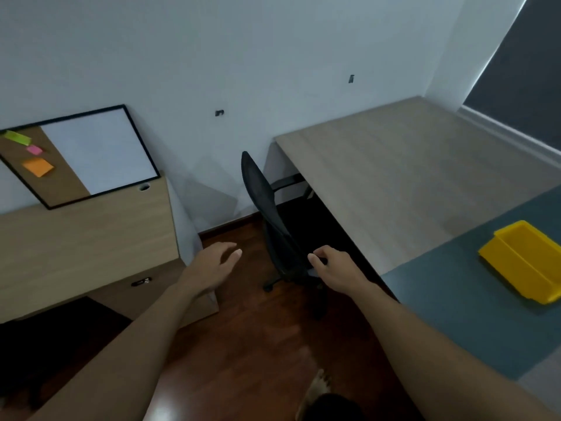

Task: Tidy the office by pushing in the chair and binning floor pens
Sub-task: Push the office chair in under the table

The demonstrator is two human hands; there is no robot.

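A black mesh office chair (273, 220) stands at the left edge of the light wood desk (409, 177), its seat tucked under the top and its backrest edge-on to me. My right hand (337, 268) is at the lower right edge of the backrest, fingers curled beside it; actual contact is unclear. My left hand (212, 265) hovers left of the chair, fingers spread, holding nothing. A yellow plastic bin (522, 262) sits empty on a blue-grey mat (470, 314) on the desk's near right. No pens show on the floor.
A low wooden cabinet (91, 238) stands at left with a framed cork-and-white board (79, 153) leaning on the wall. Dark red wood floor (243, 344) runs between cabinet and desk. My bare foot (315, 390) shows at the bottom. A window with a dark blind is at the far right.
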